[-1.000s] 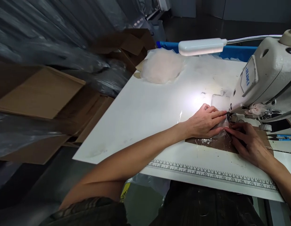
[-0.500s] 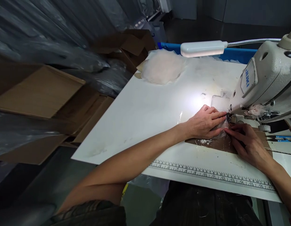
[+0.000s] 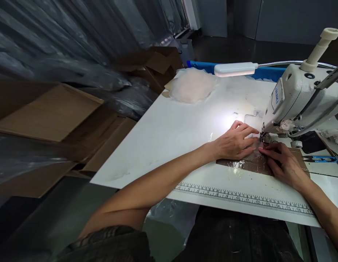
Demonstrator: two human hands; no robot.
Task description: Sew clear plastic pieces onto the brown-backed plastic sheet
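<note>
A small piece of sheer whitish fabric lies beneath the needle area of a white sewing machine. My left hand rests flat on it, fingers spread, their tips close to the presser foot. On the near side, my right hand pinches the fabric's edge between thumb and forefinger, the other fingers curled below. Both hands are over a brown, shiny taped patch on the white table. Fingers and machine head hide part of the fabric.
A stack of round sheer pieces lies at the table's far left corner. Blue thread snips are right of my right hand. A lamp hangs above the table. A ruler strip lines the front edge; cardboard boxes stand left.
The camera view has shifted, showing more of the machine's top. Both hands stay by the presser foot on the fabric; my left fingers look slightly more spread.
</note>
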